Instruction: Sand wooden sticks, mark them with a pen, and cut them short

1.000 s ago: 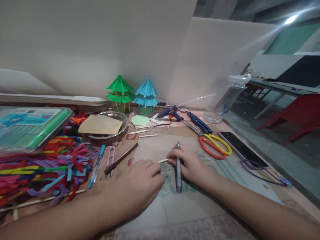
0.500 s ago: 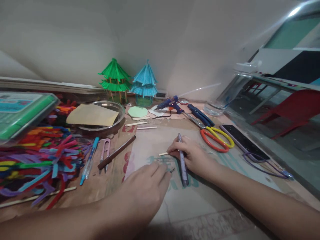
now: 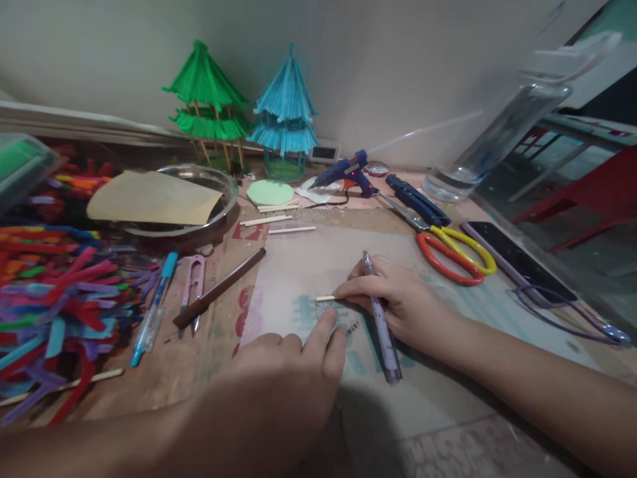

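Head camera: looking down at my two bare hands over a worktable, picture's a bit soft in places.
Little stick: this pale wooden stick [image 3: 325,298] is thin, straight and plain cream. It lies almost level over the teal print, its right end at my right fingertips, so I can't tell its full length.
Purple pen: the pen [image 3: 383,328] is a chunky greyish-purple barrel with dark speckles, slanting across my right hand, narrower end up and away from me, thick end down toward me.
Right grip: my right hand [image 3: 401,302] is closed around that pen, with the fingertips at the stick's end too.
Left grip: my left hand [image 3: 291,375] is low over the sheet, index finger stretched toward the stick, the others bent. Can't tell if it's pinching anything.
White sheet: the sheet [image 3: 291,265] under all this is pale and cloudy, with teal and pink printing.
Left of the sheet: brown marker [image 3: 221,287], blue pen [image 3: 155,309], a heap of bright fuzzy strips [image 3: 54,299].
Right side: scissors [image 3: 448,262] with one red and one yellow handle, then a phone [image 3: 522,262].
Back row: green model pagoda [image 3: 206,99], blue model pagoda [image 3: 285,99], blue glue gun [image 3: 343,170] with a red light.
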Demonstrator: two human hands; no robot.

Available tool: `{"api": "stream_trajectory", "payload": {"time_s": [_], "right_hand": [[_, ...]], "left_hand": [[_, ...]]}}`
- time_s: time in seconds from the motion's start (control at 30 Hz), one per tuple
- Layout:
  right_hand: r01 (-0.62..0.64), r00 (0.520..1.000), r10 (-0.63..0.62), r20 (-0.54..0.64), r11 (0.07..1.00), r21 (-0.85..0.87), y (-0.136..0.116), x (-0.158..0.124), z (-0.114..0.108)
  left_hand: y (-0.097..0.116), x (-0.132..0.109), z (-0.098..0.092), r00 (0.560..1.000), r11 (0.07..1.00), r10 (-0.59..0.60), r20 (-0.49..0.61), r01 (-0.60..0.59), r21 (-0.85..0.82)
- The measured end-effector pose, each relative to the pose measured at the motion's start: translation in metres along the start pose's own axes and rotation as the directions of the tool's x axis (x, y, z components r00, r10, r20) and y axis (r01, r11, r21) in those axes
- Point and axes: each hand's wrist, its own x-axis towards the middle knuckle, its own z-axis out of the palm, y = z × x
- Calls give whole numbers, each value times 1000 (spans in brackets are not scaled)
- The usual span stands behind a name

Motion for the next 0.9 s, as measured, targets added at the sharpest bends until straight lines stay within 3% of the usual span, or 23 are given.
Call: {"api": "stream_trajectory", "payload": {"time_s": [0.2, 0.53, 0.9], "right_hand": [[8, 1000, -8, -6, 1000, -20, -1, 1, -1], [-27, 1000, 27, 6, 1000, 8, -1, -1, 1], [-31, 999, 31, 13, 999, 30, -1, 0, 1]], "left_hand": [[-1, 3, 8, 999, 994, 35, -4, -35, 99], [1, 2, 19, 990, 991, 71, -122, -56, 124], [0, 4, 14, 995, 994, 64, -80, -57, 89]]}}
